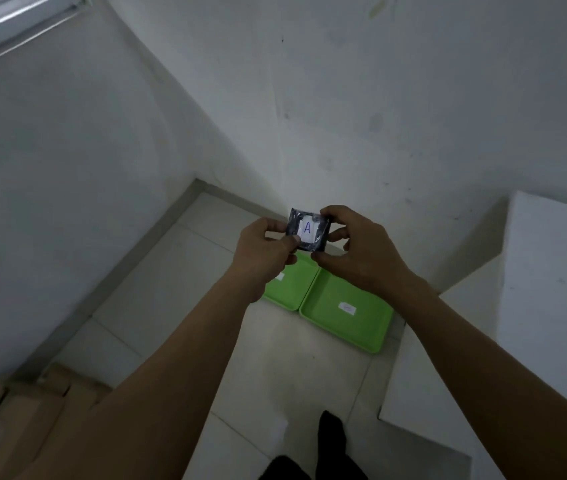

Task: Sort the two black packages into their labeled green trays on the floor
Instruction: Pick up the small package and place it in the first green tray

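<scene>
A small black package (320, 233) with a white label reading "A" is held up in the air over the floor. My left hand (264, 252) pinches its left side and my right hand (358, 252) grips its right side. Below them two green trays lie side by side on the floor. The left tray (285, 289) is partly hidden by my left hand and wrist; its white label barely shows. The right tray (372, 327) carries a white label that is too small to read. Only one black package is in view.
White walls meet in a corner behind the trays. A white block or ledge (534, 306) stands close on the right. Cardboard boxes (32, 410) sit at the lower left. A dark foot and leg (330, 441) show on the tiled floor below.
</scene>
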